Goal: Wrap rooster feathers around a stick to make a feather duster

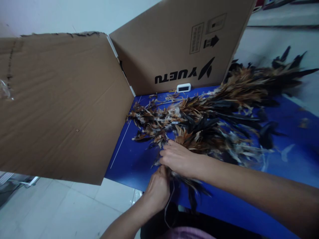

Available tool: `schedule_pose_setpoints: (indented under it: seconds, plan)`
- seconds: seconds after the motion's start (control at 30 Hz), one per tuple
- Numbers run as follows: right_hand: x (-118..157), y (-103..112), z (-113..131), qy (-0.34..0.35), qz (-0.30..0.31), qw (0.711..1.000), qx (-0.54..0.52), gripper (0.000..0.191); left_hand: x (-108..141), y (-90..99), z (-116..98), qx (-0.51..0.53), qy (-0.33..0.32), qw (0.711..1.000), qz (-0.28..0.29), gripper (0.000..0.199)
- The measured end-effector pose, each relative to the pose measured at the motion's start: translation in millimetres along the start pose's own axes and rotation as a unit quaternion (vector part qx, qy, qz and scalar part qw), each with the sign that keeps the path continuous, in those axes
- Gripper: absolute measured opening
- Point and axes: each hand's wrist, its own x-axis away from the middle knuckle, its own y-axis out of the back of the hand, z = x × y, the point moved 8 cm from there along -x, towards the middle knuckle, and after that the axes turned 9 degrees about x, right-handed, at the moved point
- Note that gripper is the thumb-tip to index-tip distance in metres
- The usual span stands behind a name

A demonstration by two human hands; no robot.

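A large heap of brown and black feathers (pixel 196 116) lies across the blue tabletop (pixel 139 159). At its near edge my two hands come together. My right hand (pixel 178 157) is closed, fingers pinched on feathers at the heap's lower left. Just below and touching it, my left hand (pixel 159 187) is closed too, its fingertips at a small bunch of feathers (pixel 191 192) that hangs toward the table's front edge. From between the hands a thin pale cord (pixel 167 209) dangles toward my lap. The exact grip points are hidden by the fingers.
Cardboard panels stand around the table: a plain one (pixel 62 109) at the left and a printed one (pixel 174 43) behind. A small white device with a dark display (pixel 183 88) sits against the back panel. Tiled floor (pixel 72 205) shows at lower left.
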Motion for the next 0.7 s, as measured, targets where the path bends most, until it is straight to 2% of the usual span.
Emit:
schedule_pose_setpoints:
  seconds: [0.07,0.17,0.23,0.3,0.33,0.4,0.53,0.6,0.7]
  plan:
    - [8.1,10.2,-3.7,0.003,-0.048,0.999,-0.010,0.015,-2.2,6.3,-2.4,-0.018,0.009,1.000,-0.006,0.018]
    - [37.5,37.7,-17.6,-0.043,-0.209,0.976,-0.050,0.018,-7.4,19.7,-4.9,-0.003,0.022,1.000,-0.014,0.016]
    - [69.4,51.2,-32.5,-0.112,-0.336,0.930,-0.095,0.019,-11.6,29.1,-4.6,0.017,0.026,0.999,-0.019,0.016]
    - [100.4,47.9,-47.4,-0.190,-0.414,0.878,-0.144,0.017,-15.6,37.4,-2.0,0.041,0.031,0.998,-0.026,0.019]
    - [110.3,38.8,-53.3,-0.225,-0.416,0.865,-0.167,0.016,-17.3,40.4,0.1,0.060,0.036,0.997,-0.028,0.022]
    - [116.9,11.7,-59.0,-0.269,-0.362,0.869,-0.201,0.017,-20.1,43.4,5.0,0.111,0.055,0.992,-0.028,0.028]
    - [102.2,-44.3,-43.8,-0.246,-0.205,0.928,-0.191,0.018,-22.8,42.6,9.6,0.229,0.101,0.968,-0.022,0.039]
    - [95.6,-59.3,-34.3,-0.242,-0.177,0.942,-0.149,0.014,-23.3,43.4,7.8,0.273,0.112,0.955,-0.026,0.042]
    - [89.2,-67.6,-25.0,-0.251,-0.162,0.951,-0.082,0.018,-23.4,47.8,3.9,0.317,0.122,0.940,-0.041,0.042]
